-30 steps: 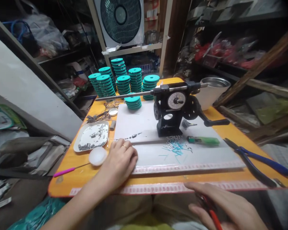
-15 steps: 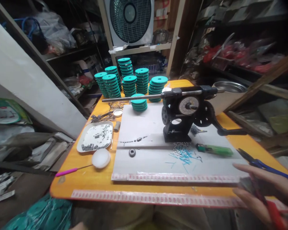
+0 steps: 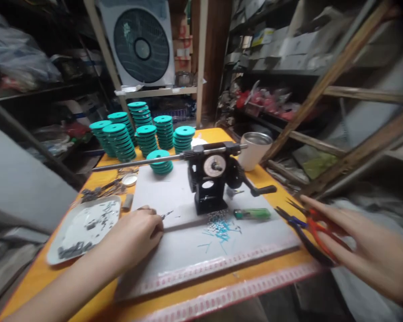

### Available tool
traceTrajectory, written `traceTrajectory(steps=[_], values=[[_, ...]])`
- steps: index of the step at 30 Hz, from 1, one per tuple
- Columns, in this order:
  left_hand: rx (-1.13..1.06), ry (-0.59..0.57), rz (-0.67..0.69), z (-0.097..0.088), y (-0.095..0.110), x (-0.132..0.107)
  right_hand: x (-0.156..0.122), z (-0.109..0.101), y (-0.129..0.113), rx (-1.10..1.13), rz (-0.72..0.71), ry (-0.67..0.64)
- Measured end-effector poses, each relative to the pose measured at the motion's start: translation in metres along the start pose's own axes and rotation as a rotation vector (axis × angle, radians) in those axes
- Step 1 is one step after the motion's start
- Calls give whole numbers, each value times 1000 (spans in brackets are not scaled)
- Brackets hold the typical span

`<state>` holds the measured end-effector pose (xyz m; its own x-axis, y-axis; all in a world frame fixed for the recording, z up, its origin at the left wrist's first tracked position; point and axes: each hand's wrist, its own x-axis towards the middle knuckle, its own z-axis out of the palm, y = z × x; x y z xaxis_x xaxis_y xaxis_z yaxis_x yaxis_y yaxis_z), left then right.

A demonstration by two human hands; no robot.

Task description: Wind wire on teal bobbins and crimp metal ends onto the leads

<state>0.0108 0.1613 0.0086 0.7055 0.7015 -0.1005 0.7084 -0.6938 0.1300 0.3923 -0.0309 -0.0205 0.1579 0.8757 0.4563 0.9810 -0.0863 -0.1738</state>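
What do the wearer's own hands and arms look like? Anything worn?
Left hand: no glove; no sleeve, watch or cable on the visible forearm. Right hand: no glove; the frame edge cuts off its arm. Too blurred to tell about rings.

- Black metal crank winder (image 3: 211,197): on flat white board (image 3: 184,250).
- Round teal spool stacks (image 3: 120,142): behind winder, to its left.
- Squarish white tray (image 3: 79,223): left of board.
- Red-handled metal scissors (image 3: 313,227): right of board.
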Motion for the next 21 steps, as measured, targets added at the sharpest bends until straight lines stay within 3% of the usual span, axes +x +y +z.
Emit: traceTrajectory(steps=[3, 6, 13, 18, 21], values=[[38, -33, 10, 5, -5, 6, 27, 0, 21, -98, -6, -177], [104, -26, 9, 8, -4, 13, 56, 17, 34, -143, -34, -299], [118, 30, -26, 4, 2, 12, 93, 54, 23, -135, -136, -312], [-42, 84, -196, -20, -41, -15, 97, 57, 23, -102, -246, -312], [-17, 137, -415, -30, -80, -34, 105, 43, 19, -56, -210, -187]])
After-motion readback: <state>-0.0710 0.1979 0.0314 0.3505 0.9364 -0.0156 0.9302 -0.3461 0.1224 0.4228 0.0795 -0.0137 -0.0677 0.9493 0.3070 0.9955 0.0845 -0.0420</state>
